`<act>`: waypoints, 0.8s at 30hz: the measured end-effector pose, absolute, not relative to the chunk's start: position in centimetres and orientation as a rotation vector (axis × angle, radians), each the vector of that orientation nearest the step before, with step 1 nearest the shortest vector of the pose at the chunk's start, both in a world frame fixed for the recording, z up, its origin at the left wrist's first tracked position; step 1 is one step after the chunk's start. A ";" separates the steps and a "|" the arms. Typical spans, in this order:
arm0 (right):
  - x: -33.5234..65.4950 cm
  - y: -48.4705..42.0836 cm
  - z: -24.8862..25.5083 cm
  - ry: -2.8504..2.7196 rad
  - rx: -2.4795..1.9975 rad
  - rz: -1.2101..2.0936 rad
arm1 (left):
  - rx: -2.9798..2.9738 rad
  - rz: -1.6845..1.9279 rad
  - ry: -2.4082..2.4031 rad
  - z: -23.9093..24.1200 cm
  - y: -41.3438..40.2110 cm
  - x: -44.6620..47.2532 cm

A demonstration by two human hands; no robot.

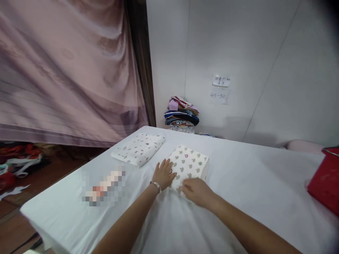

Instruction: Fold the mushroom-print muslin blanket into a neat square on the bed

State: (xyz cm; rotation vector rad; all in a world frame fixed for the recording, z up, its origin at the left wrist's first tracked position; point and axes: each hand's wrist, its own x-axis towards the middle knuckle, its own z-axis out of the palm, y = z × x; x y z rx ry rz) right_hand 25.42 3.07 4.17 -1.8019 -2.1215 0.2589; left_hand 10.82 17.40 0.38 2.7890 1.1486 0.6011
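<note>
A folded cream cloth (189, 163) with small green and red prints lies on the white-covered table (251, 183). My left hand (163, 174) rests flat on its near left edge, fingers stretched out, a bracelet on the wrist. My right hand (195, 191) lies on the cloth's near corner with fingers curled down onto the fabric; whether it grips is unclear. A second folded white patterned cloth (138, 148) sits to the left, apart from both hands.
A pile of folded colourful clothes (181, 114) stands at the back against the wall. A red container (325, 181) sits at the table's right edge. A blurred-out patch (103, 187) lies on the left. A pink curtain (66, 70) hangs left; paper notes (221, 87) are on the wall.
</note>
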 end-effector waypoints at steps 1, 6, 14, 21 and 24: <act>25.6 4.2 5.0 -2.082 -1.807 0.238 | 2.825 0.551 1.160 0.0 17.3 11.1; 29.2 10.3 4.6 -1.844 -2.052 0.042 | 2.871 0.525 1.182 -1.4 17.5 10.7; 35.6 13.3 -1.0 -1.528 -2.361 0.369 | 2.845 0.538 1.179 -2.0 17.9 10.4; 39.2 11.8 -1.2 -1.116 -2.148 0.380 | 2.838 0.597 1.185 -2.0 17.4 10.5; 41.0 10.4 -1.3 -1.013 -2.126 0.466 | 2.785 0.661 1.178 -1.9 17.4 10.5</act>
